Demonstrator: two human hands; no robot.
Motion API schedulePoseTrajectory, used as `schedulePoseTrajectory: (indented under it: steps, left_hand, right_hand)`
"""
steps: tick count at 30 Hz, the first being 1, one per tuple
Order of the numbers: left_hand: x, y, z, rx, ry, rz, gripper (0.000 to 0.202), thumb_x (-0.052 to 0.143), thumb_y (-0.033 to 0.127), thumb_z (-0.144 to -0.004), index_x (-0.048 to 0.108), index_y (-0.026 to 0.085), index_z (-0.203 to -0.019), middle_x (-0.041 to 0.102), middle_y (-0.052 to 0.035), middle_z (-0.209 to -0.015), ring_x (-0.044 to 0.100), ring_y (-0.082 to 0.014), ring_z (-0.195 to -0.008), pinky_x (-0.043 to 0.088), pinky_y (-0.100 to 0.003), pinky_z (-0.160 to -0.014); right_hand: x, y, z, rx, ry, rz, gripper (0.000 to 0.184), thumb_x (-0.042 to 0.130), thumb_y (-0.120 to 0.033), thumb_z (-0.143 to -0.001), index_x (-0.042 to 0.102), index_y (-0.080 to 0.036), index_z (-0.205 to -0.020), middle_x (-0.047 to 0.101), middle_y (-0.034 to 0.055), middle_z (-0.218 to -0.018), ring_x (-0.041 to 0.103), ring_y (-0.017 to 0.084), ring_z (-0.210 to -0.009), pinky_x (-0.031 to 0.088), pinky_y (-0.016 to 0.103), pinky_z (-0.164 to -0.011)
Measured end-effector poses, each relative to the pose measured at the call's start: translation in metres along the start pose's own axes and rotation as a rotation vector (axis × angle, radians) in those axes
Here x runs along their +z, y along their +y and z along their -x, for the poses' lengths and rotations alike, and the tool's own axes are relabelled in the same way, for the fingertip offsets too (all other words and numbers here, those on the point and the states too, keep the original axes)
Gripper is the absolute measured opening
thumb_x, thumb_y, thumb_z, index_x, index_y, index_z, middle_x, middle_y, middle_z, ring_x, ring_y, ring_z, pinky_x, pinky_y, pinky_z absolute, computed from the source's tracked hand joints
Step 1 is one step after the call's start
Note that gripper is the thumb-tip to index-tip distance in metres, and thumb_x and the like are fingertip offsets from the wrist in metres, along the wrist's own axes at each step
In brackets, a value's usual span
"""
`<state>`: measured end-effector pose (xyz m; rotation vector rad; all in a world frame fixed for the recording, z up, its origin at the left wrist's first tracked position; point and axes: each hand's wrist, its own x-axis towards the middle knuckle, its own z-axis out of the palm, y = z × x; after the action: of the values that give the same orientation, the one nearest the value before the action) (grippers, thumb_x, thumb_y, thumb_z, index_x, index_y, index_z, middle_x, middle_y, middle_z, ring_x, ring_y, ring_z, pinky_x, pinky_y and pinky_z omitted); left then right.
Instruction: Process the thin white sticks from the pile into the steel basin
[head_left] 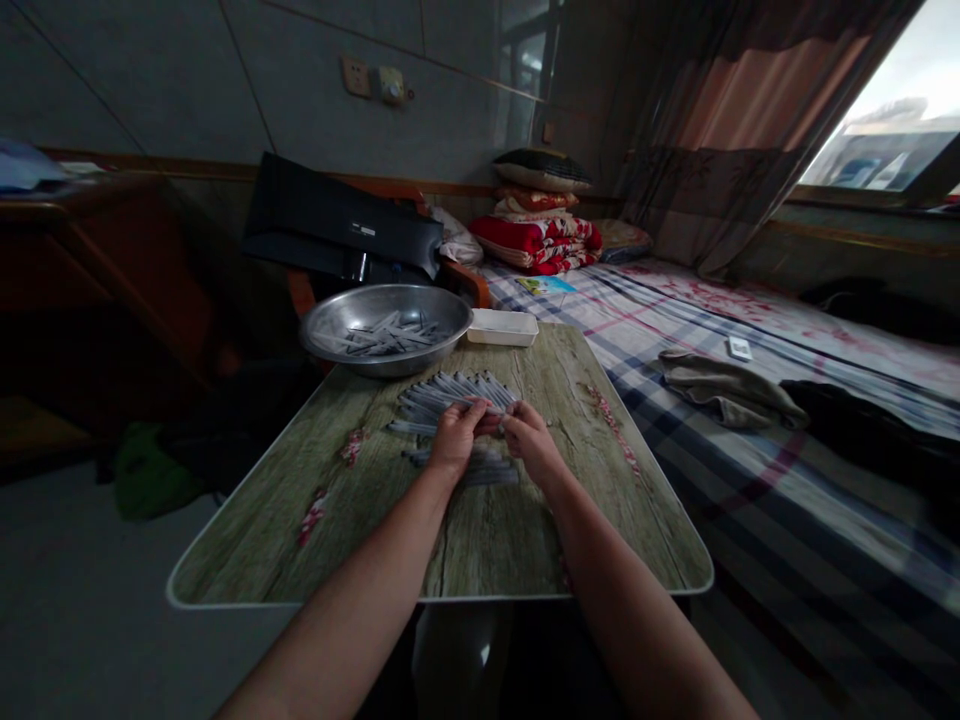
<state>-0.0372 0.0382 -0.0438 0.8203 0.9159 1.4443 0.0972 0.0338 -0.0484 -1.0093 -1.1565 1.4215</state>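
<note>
Forearms: left forearm (341,630) and right forearm (634,620) are reaching in from the bottom edge, angling toward each other over the tabletop.

Left hand (454,442): is curling down with its fingers closed over the grey rods (457,398), apparently pinning them in place.

Right hand (531,446): is bringing its fingertips (511,420) together just beside the left fingers; whether a rod is caught between them cannot be told.

Rods on table: grey rods are lying side by side in a fan under both hands, near the table's middle, with a second row of rods (480,472) lying just nearer the person. This lay seems to be keeping them aligned and within reach of both hands.

Basin: steel basin (442,302) is standing at the table's far edge, holding loose rods, apparently serving as a shared container.

Box: white plastic box (502,327) is sitting just beside the basin.

Support: wood-print tabletop (315,540) is bearing all of these, with the plaid bedsheet (750,520) spreading to its right.

Surroundings: folded cloth (724,390) is lying on the bedsheet; red quilt (536,240) and pillows (541,170) are stacking up beyond.
</note>
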Motion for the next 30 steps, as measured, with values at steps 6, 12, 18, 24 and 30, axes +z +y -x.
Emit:
schedulePoseTrajectory:
  steps: [6,12,18,24,30]
  left_hand:
    - [0.0012,0.0014,0.0002,0.006,0.001,-0.005,0.039,0.086,0.048,-0.064,0.069,0.016,-0.078,0.073,-0.0021,-0.069,0.069,-0.0166,-0.060,0.057,-0.028,-0.060]
    - [0.0001,0.0027,-0.0013,0.021,0.025,0.009,0.041,0.087,0.051,-0.061,0.069,0.017,-0.075,0.071,-0.0017,-0.065,0.067,-0.0158,-0.056,0.054,-0.026,-0.056]
    - [-0.0004,0.0029,-0.0015,0.044,0.032,-0.023,0.034,0.084,0.046,-0.066,0.069,0.017,-0.075,0.070,-0.0017,-0.064,0.065,-0.0149,-0.055,0.053,-0.026,-0.055]
    - [-0.0018,0.0046,-0.0027,0.059,0.060,-0.024,0.036,0.083,0.048,-0.065,0.069,0.016,-0.074,0.068,-0.0010,-0.062,0.062,-0.0142,-0.053,0.050,-0.025,-0.053]
    - [-0.0023,0.0054,-0.0005,0.103,0.037,-0.106,0.035,0.080,0.049,-0.068,0.070,0.016,-0.074,0.066,-0.0005,-0.059,0.059,-0.0135,-0.050,0.048,-0.025,-0.053]
  right_hand:
    - [0.0032,-0.0027,0.0017,0.069,0.040,-0.054,0.043,0.060,-0.063,-0.080,0.045,-0.023,-0.076,0.041,-0.0079,-0.056,0.026,0.006,-0.040,0.013,0.022,-0.039]
    - [0.0054,-0.0066,0.0044,0.073,-0.040,-0.147,0.033,0.072,-0.043,-0.072,0.047,-0.024,-0.084,0.040,-0.0107,-0.055,0.024,0.006,-0.039,0.012,0.020,-0.038]
    - [0.0059,-0.0032,0.0032,0.103,0.021,-0.136,0.038,0.061,-0.057,-0.081,0.046,-0.023,-0.076,0.046,-0.0069,-0.058,0.025,0.005,-0.038,0.012,0.020,-0.037]
    - [0.0073,-0.0024,0.0041,0.055,-0.044,-0.206,0.038,0.077,-0.041,-0.071,0.048,-0.026,-0.090,0.044,-0.0113,-0.056,0.025,0.006,-0.038,0.012,0.019,-0.037]
    - [0.0065,-0.0040,0.0034,0.185,-0.083,-0.265,0.042,0.064,-0.062,-0.081,0.052,-0.022,-0.090,0.054,-0.0062,-0.060,0.023,0.005,-0.036,0.009,0.020,-0.037]
